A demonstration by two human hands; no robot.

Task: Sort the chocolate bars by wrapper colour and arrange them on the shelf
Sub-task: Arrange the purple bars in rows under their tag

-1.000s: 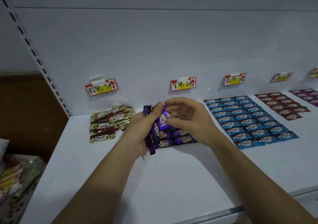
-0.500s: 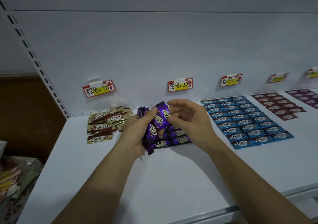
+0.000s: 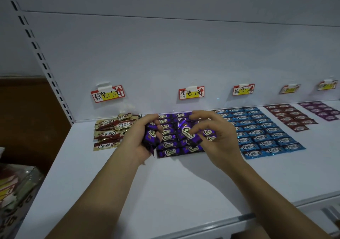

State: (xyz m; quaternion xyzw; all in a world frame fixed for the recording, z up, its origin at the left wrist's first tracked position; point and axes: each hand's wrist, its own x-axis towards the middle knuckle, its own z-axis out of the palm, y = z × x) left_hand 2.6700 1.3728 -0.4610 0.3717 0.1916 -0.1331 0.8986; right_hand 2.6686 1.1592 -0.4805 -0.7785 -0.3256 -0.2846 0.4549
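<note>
My left hand (image 3: pixel 137 137) grips a bunch of purple chocolate bars (image 3: pixel 151 135) just above the white shelf (image 3: pixel 165 187). My right hand (image 3: pixel 216 135) pinches a single purple bar (image 3: pixel 186 131), held tilted over the purple rows (image 3: pixel 172 151) laid flat under the purple price tag (image 3: pixel 191 92). A loose pile of brown and gold bars (image 3: pixel 110 128) lies to the left. Neat blue rows (image 3: pixel 263 132) lie to the right, then dark red bars (image 3: pixel 292 117) and magenta bars (image 3: pixel 320 110) further right.
Price tags (image 3: pixel 107 94) hang along the white back panel. A slotted upright (image 3: pixel 42 62) marks the shelf's left end. A box of mixed wrappers (image 3: pixel 12 192) stands low on the left. The shelf's metal front edge (image 3: pixel 239 218) runs below my forearms.
My right hand has pulled one purple bar away from the bunch in my left hand and carried it rightward over the purple rows. My hands have drawn apart.
</note>
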